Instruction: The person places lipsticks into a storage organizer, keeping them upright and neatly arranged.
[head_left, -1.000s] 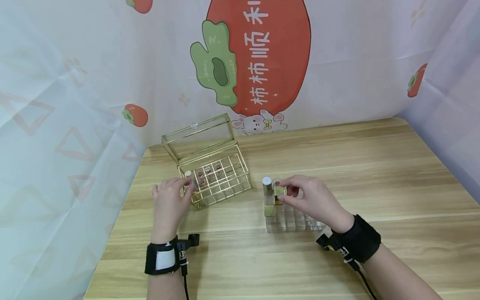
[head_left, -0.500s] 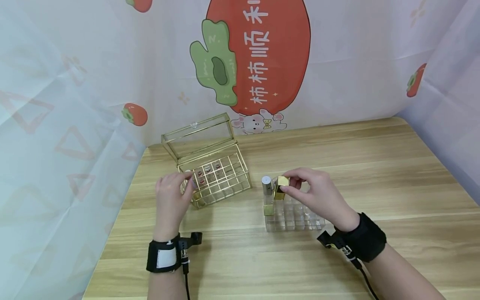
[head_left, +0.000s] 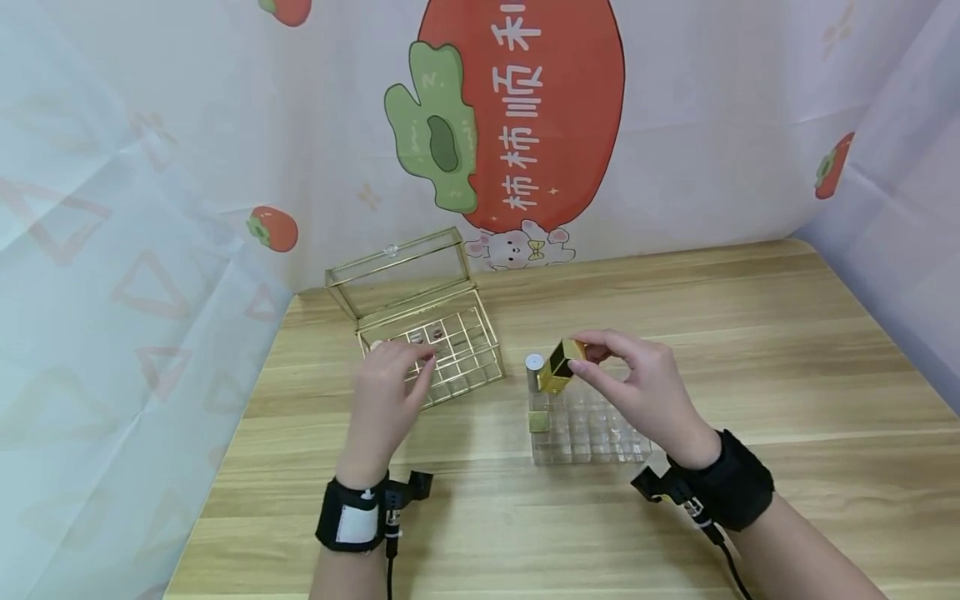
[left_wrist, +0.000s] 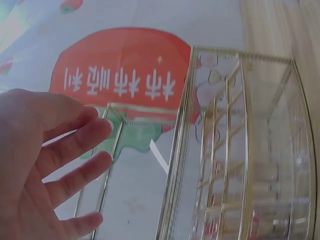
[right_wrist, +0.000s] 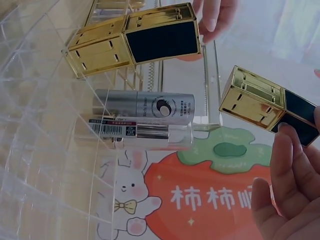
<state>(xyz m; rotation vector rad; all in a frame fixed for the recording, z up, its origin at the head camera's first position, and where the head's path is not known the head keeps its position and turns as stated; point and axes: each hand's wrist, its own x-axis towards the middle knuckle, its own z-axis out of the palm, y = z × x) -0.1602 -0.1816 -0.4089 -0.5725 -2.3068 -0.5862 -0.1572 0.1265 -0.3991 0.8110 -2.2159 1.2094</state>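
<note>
In the head view my right hand (head_left: 645,387) pinches a gold-and-black lipstick (head_left: 560,367) by its dark end, tilted above a clear divided organizer (head_left: 592,446). Its gold part shows near the fingertips in the right wrist view. Another gold lipstick (right_wrist: 135,40), a silver tube (right_wrist: 150,102) and a clear tube with a barcode label (right_wrist: 140,132) stand in the organizer. My left hand (head_left: 386,400) reaches over the gold-framed glass box (head_left: 486,317), its fingers (left_wrist: 82,172) loosely bent and spread with nothing between them. Part of the box is hidden behind this hand.
The box's glass lid (head_left: 405,271) stands raised at the back. Several red-tipped tubes (head_left: 437,333) sit in its wire-divided compartments. A printed cloth (head_left: 697,150) hangs behind the wooden table (head_left: 750,358). Cables trail from both wrist cameras.
My right hand has raised the lipstick out of the organizer and tipped it over. My left hand has moved right from the box's left end.
</note>
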